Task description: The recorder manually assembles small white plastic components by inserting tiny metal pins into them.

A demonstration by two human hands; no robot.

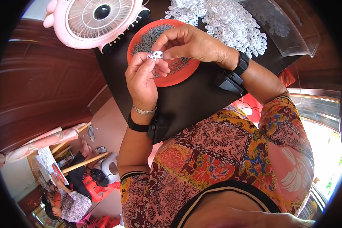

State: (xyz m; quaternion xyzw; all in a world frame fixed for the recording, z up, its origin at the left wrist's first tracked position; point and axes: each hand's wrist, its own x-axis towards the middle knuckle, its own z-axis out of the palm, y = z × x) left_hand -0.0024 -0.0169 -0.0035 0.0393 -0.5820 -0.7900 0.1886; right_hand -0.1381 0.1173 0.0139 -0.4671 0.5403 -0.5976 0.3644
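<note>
Together, the left hand [142,78] and the right hand [188,42] hold one small white plastic clip [156,55], each grip pinching it at the fingertips, above an orange plate [167,78] of small grey metal pieces on the dark table [186,102]. Beyond lie a heap of white clips [228,22] and a pink fan [97,21].

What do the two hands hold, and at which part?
Both the left hand and right hand pinch one small white plastic piece by its ends, fingertips only.
</note>
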